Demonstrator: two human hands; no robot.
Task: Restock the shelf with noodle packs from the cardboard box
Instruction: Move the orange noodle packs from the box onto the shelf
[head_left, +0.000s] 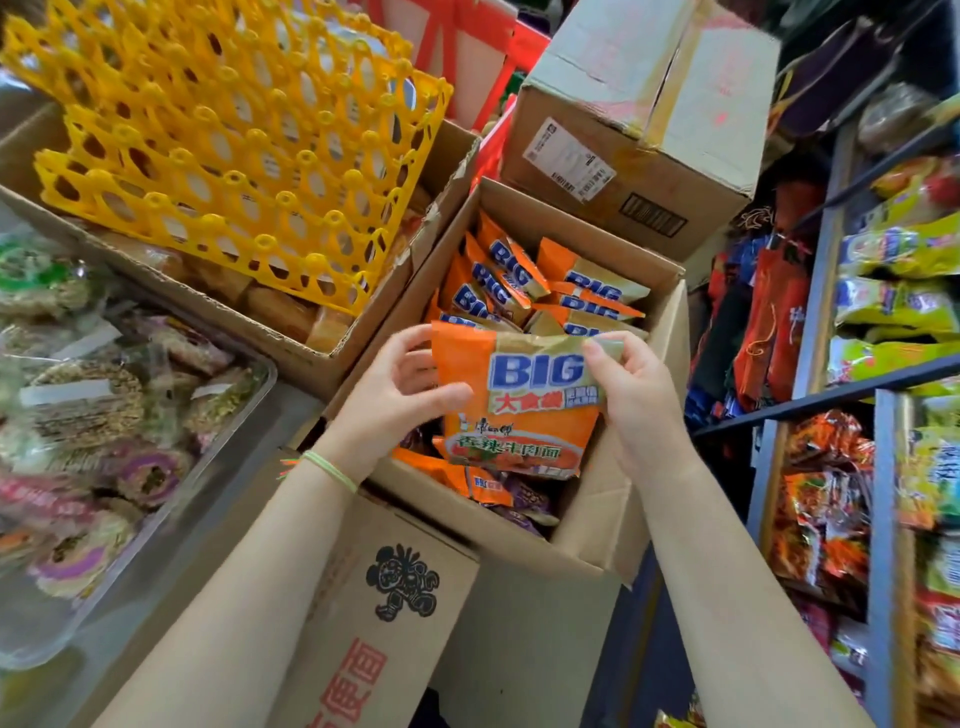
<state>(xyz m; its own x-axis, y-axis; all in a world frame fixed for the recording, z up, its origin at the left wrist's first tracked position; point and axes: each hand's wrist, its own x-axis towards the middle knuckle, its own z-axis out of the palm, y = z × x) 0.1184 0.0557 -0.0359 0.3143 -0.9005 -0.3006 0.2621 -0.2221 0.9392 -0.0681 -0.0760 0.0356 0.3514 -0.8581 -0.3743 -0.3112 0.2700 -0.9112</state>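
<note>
Both hands (402, 387) hold noodle pack (519, 400) upright, long axis vertical

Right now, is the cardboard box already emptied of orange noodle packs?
No, the cardboard box holds many orange packs behind the noodle pack that the left hand and right hand grip.

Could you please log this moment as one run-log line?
phase: picking | left hand + right hand: holding noodle pack | over cardboard box | shelf: not reached

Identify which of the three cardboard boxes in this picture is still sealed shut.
The taped box at the top, with a shipping label. The noodle box below it and the box under the yellow trays stand open.
</note>
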